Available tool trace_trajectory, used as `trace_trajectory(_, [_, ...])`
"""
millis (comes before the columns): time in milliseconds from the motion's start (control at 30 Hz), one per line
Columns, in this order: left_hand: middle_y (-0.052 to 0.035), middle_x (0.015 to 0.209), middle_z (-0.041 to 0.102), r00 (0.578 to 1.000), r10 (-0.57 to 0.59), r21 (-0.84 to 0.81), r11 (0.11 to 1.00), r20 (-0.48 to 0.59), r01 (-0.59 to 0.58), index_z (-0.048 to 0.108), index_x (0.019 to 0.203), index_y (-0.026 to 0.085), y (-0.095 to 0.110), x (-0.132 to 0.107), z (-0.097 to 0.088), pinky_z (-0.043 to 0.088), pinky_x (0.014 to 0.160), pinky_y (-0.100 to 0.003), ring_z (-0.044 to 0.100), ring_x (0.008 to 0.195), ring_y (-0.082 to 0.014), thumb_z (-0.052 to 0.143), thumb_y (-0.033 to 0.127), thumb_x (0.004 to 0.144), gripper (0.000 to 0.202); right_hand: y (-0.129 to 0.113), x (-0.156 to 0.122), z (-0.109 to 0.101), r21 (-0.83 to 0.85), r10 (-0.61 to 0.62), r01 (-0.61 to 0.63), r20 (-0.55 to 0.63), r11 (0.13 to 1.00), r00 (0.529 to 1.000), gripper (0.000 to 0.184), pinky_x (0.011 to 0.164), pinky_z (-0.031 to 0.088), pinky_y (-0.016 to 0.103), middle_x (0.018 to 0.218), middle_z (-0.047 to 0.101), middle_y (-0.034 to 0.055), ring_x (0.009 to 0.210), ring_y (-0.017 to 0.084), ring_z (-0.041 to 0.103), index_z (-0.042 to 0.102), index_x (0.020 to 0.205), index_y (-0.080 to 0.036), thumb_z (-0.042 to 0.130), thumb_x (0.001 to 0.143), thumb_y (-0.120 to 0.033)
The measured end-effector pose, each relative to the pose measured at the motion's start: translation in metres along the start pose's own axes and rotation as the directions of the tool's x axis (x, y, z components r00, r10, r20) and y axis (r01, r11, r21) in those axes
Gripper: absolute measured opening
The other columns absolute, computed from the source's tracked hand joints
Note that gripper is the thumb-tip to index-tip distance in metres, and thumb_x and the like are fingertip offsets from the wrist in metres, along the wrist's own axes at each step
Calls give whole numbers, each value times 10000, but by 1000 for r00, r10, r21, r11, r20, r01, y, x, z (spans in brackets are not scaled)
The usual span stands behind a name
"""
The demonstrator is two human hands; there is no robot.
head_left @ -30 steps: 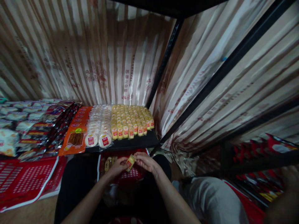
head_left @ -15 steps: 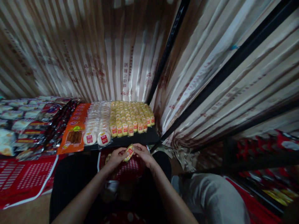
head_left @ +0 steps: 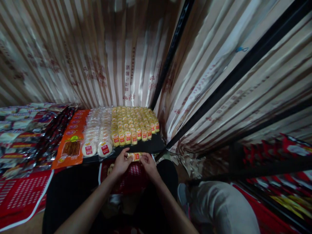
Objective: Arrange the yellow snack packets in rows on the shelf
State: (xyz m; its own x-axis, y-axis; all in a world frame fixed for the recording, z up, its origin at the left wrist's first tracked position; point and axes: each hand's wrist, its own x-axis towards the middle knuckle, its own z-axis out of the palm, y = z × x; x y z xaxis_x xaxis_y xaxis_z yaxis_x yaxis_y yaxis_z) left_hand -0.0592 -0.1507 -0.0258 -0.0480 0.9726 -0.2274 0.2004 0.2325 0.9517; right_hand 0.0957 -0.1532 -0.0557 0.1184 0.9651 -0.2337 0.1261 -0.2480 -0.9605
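Note:
Between my two hands is a small yellow wrapped snack [head_left: 135, 157] with a red-and-white label, lying sideways. My left hand [head_left: 122, 163] pinches its left end, and my right hand [head_left: 149, 165] pinches the right end. Below them is a red basket [head_left: 133, 182], with a few pale packets at its left side, too dim to make out. Just beyond my hands, rows of the same yellow snacks [head_left: 131, 126] stand on a black shelf [head_left: 148, 145]. To their left are two rows of round white wrapped cakes [head_left: 105, 148].
An orange snack pack [head_left: 70, 143] and dark glossy packets [head_left: 46, 130] fill the shelf's left. Another red basket [head_left: 24, 195] sits at lower left. Black posts [head_left: 173, 52] and curtains [head_left: 117, 58] rise behind. A person's grey-clad leg [head_left: 224, 204] is close on my right, beside shelved red packets [head_left: 268, 152].
The yellow snack has turned from tilted upright to lying sideways, with both hands still on its ends. My view has shifted slightly.

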Motion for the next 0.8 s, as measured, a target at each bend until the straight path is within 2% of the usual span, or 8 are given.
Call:
trace_trajectory(33, [19,745,583,1000,26,82,996,-1,-26,506,1176,178,4,0,-1,424,613,-227,553,617,-105,571,260,712,477,-1,-1,-2,-149,-125,116,-47,982,991,333,720,486,329,944,637,82,784,187,607,588,1001,-189,618,733,-384])
trace_trajectory(67, [9,775,599,999,49,159,986,4,-49,501,1188,183,9,0,-2,429,641,-236,559,646,-114,554,251,723,473,-3,-2,-5,-292,-259,228,-71,929,963,360,799,474,362,1037,617,96,876,209,593,580,1069,-193,607,748,-353])
trace_trajectory(133, [-17,832,618,996,90,279,956,27,-94,491,1210,171,18,1,-3,432,687,-252,567,695,-133,523,247,743,474,-10,-6,-10,-491,-475,403,-25,772,879,410,912,423,401,1159,571,93,1029,234,535,549,1175,-217,590,779,-316])
trace_trajectory(233, [-49,912,621,987,145,369,916,67,-160,503,1207,159,30,4,2,428,733,-263,574,762,-154,499,243,755,459,-21,-10,-16,-569,-595,555,137,607,792,436,933,415,390,1170,575,76,1085,237,494,526,1226,-239,597,802,-311])
trace_trajectory(333, [-53,962,617,978,188,383,900,87,-207,526,1188,179,39,10,14,427,765,-270,576,808,-160,499,234,751,441,-26,-10,-19,-593,-627,599,193,538,755,417,915,432,385,1158,580,77,1062,233,497,527,1226,-230,587,817,-284])
trace_trajectory(567, [-49,909,633,973,207,366,901,106,-232,534,1179,167,58,24,44,444,778,-278,584,797,-157,510,218,747,436,-22,0,-37,-660,-686,560,92,501,722,420,909,435,399,1114,576,100,1048,238,493,509,1243,-207,536,826,-251])
trace_trajectory(700, [-58,969,637,944,284,251,914,166,-319,514,1182,170,63,35,62,476,741,-274,586,714,-130,496,290,788,412,-20,13,-48,-651,-662,478,-52,590,747,374,894,432,411,1087,586,109,1003,240,511,537,1193,-191,512,833,-292])
trace_trajectory(800, [-91,1097,609,927,345,222,902,148,-371,513,1165,161,60,41,73,482,802,-302,604,773,-135,441,278,824,367,-23,27,-54,-611,-593,378,-192,696,782,390,842,456,389,1089,574,131,989,243,515,534,1172,-161,497,837,-358])
